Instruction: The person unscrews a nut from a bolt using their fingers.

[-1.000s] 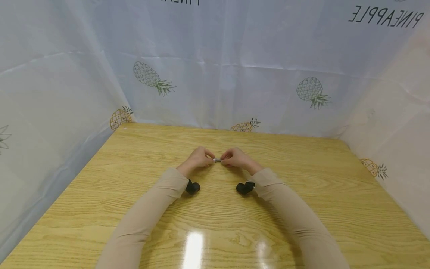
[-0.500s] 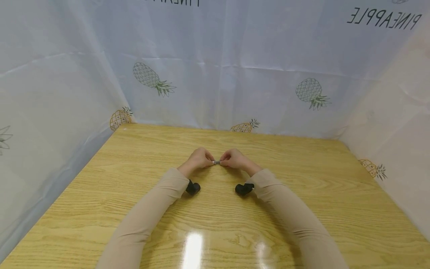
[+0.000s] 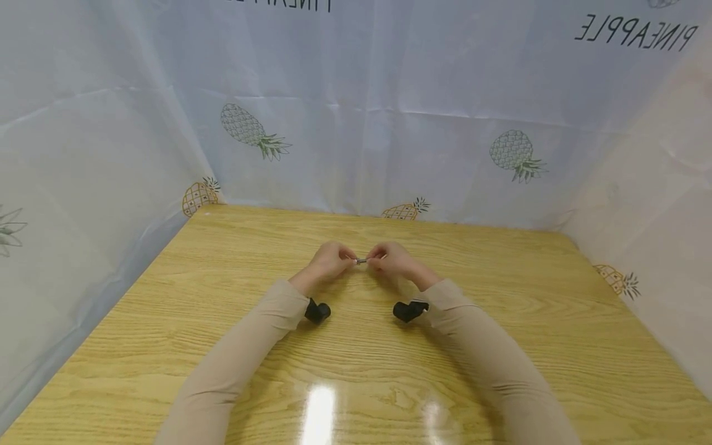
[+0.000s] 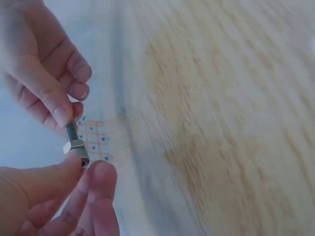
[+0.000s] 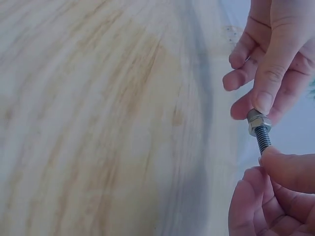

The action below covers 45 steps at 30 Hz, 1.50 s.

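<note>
Between both hands, above the table's middle, is a small metal bolt (image 5: 264, 139) with a hex nut (image 4: 74, 146) on its thread close to the round head. My left hand (image 3: 331, 259) pinches the head (image 5: 254, 115) between thumb and fingertips. The right hand (image 3: 394, 259) grips the threaded end with thumb and forefinger, hiding the tip. A stretch of bare thread (image 4: 71, 131) shows between the nut and the right fingertips. In the head view the bolt is tiny and slightly tilted.
A wood-grain table (image 3: 356, 352) lies under the forearms. White curtains (image 3: 356, 148) printed with pineapples stand behind it and at both sides. Black wrist cameras (image 3: 318, 311) sit below each cuff.
Half a second ago the hands dipped a little and stood closer together. Now both are slightly higher, the right one a touch further right, with the bolt still between them.
</note>
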Available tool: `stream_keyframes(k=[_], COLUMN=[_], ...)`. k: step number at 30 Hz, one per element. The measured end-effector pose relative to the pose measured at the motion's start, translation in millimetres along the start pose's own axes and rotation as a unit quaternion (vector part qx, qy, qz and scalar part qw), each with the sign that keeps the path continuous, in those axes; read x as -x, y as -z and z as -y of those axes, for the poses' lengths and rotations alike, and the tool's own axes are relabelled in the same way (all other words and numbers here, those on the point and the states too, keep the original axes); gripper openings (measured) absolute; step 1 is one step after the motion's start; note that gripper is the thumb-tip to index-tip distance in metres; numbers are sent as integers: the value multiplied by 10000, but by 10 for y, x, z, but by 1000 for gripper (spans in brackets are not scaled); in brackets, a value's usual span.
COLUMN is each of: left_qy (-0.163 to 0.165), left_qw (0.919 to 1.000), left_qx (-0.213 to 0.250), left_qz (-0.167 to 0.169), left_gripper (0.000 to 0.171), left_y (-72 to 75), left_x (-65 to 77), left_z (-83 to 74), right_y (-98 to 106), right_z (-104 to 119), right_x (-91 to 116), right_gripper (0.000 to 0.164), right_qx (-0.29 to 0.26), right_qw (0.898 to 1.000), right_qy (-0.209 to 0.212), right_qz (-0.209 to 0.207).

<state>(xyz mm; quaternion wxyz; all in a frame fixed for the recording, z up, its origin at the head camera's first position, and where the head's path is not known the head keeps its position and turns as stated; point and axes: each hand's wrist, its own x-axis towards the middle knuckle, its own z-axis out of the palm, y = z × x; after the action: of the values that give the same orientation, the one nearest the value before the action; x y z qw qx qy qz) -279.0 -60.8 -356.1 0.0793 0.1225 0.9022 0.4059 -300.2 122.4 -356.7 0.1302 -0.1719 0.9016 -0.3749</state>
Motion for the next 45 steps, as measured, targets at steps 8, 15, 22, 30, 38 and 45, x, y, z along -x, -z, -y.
stream_keyframes(k=[8, 15, 22, 30, 38, 45], left_qy=[-221, -358, -256, -258, -544, -791], left_qw=[9978, 9955, 9907, 9861, 9760, 9719], left_qx=[621, 867, 1321, 1599, 2060, 2169], left_qz=[27, -140, -203, -370, -450, -456], left_gripper=[23, 28, 31, 29, 25, 25], left_y=[23, 45, 48, 44, 22, -4], left_x=[9, 11, 45, 116, 189, 240], left_z=[-2, -25, -69, -151, -194, -201], right_y=[59, 97, 149, 210, 230, 190], right_z=[4, 25, 81, 126, 128, 187], right_x=[59, 129, 243, 391, 512, 587], right_gripper=[21, 23, 25, 28, 30, 35], right_qx=[-497, -858, -1180, -1358, -1587, -1603], right_qw=[9987, 9960, 9922, 9891, 9845, 9851], right_qy=[-127, -121, 70, 238, 479, 380], right_qz=[13, -209, -397, -519, -566, -483])
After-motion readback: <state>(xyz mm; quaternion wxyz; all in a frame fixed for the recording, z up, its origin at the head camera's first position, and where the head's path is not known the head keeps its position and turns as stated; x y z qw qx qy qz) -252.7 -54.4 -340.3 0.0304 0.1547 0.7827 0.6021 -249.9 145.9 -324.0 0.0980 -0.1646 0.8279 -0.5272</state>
